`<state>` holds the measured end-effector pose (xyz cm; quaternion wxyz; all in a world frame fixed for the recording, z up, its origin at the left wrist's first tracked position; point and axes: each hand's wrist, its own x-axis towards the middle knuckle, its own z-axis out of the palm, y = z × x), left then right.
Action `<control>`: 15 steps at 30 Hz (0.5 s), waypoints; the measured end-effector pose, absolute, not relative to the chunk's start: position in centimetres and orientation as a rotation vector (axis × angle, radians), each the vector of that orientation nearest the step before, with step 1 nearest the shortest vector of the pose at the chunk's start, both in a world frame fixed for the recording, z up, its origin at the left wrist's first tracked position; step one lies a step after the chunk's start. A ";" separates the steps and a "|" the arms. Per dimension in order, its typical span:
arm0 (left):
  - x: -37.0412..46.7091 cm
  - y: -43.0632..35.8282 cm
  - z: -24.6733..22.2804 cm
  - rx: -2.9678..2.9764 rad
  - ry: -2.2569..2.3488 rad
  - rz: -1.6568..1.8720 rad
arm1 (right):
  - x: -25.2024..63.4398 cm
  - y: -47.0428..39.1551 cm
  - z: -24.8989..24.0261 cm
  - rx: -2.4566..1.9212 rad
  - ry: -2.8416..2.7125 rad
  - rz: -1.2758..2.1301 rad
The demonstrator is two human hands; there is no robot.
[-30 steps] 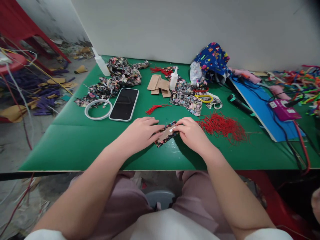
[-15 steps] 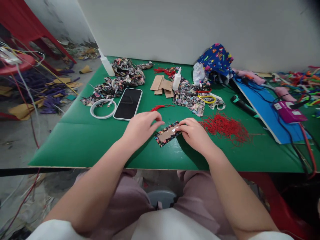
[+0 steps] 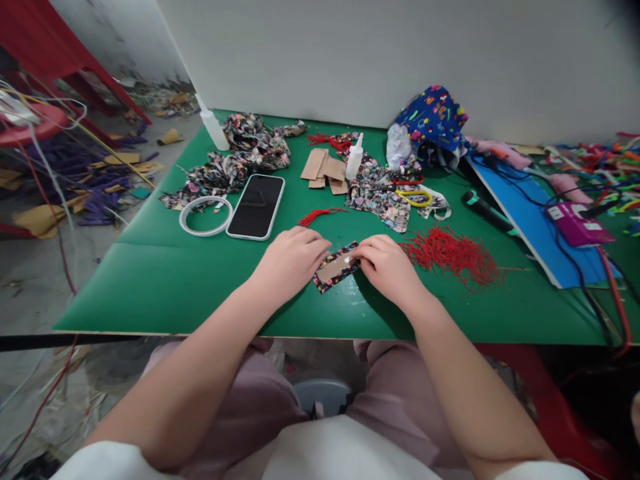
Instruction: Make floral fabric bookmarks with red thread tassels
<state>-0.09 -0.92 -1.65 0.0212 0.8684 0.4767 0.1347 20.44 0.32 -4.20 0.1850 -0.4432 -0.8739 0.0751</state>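
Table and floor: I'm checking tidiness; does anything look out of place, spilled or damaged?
Yes. Purple and tan scraps lie strewn on the floor at left, which looks untidy. On the table, the red cords beside the right hand are loosely tangled. No spill or damage is clear.

green-topped table [image 3: 165, 287] with a pale grey panel [image 3: 300, 60] right behind its back edge, grubby stained wall [image 3: 131, 33] past the back left corner, red plastic chair [image 3: 43, 40] and red stool [image 3: 43, 128] off the left edge, concrete floor [image 3: 36, 293] totally littered with scraps [image 3: 103, 208], kinda dim flat light
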 end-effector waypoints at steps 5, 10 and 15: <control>0.7 -1.3 -2.3 2.768 1.187 0.260 | 20.1 0.2 -4.5 -1.242 -2.436 0.159; 1.0 -1.5 -2.5 2.772 1.206 0.211 | 19.6 0.0 -4.6 -1.247 -2.436 0.133; 1.1 -1.6 -2.2 2.745 1.241 0.189 | 19.3 0.0 -4.6 -1.276 -2.426 0.118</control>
